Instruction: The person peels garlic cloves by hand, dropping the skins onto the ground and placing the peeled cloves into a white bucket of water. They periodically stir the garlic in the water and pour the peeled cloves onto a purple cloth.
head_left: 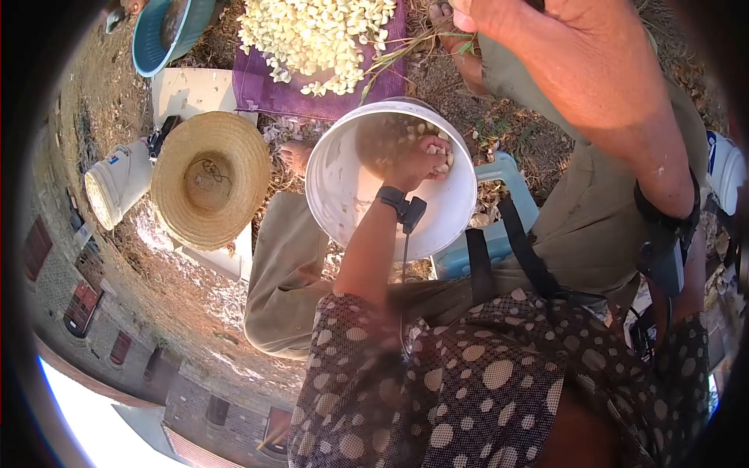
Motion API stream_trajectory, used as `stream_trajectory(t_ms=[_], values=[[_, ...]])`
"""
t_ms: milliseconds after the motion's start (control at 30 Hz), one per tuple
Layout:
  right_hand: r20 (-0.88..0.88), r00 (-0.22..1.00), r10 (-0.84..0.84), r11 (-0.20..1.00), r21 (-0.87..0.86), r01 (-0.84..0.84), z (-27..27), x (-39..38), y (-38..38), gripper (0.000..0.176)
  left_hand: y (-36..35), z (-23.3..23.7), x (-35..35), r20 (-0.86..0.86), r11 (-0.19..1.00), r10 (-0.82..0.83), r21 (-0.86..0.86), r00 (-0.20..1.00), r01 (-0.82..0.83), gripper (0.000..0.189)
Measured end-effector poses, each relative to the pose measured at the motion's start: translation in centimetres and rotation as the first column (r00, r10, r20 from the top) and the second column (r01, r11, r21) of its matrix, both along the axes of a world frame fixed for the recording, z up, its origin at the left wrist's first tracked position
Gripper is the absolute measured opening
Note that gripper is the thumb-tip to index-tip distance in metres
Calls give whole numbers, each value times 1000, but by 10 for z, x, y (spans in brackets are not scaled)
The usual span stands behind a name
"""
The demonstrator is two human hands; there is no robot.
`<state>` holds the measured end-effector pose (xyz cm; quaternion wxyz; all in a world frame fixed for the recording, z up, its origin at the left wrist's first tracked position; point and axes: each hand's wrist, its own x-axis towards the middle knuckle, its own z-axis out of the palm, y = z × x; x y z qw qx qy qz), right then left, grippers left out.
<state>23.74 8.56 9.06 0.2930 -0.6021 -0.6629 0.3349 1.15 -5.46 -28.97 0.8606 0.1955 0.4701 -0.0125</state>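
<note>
My left hand (427,162) is inside a white bucket (314,175), its fingers curled round some pale, clove-like pieces near the far right of the inner wall. More such pieces (421,129) lie just beyond the fingers. A dark band with a small black device sits on that wrist. My right hand (538,27) is raised close to the camera at the top right. Its fingers are mostly cut off by the frame's top edge, so what it holds is hidden. The bucket stands tilted between my legs.
A heap of pale cloves (312,35) covers a purple cloth (273,95) beyond the bucket. To the left are a straw hat (175,175), a white pail (129,183) and a teal basin (144,47). A light-blue plastic object (519,183) stands beside the bucket's right side. Bare feet show nearby.
</note>
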Motion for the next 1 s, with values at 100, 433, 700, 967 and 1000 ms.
stream_trajectory(t_ms=[100, 433, 700, 967, 1000], values=[[-13, 997, 73, 991, 110, -71, -15, 2, -2, 6, 25, 54, -7, 81, 1000, 25, 7, 996, -26, 34], [17, 970, 241, 964, 112, -241, -12, 3, -17, 11, 19, 185, -52, 308, 915, 346, 97, 886, -391, 61], [5, 823, 568, 823, -27, -568, -53, -15, -62, 9, -24, 248, -51, 454, 649, 613, 178, 647, -740, 69], [60, 822, 566, 814, 114, -569, -74, -76, -103, 20, -46, 258, -43, 545, 543, 620, 220, 564, -810, 65], [130, 802, 584, 800, 77, -595, -83, -80, -107, 27, -46, 260, -42, 546, 532, 618, 239, 566, -812, 65]])
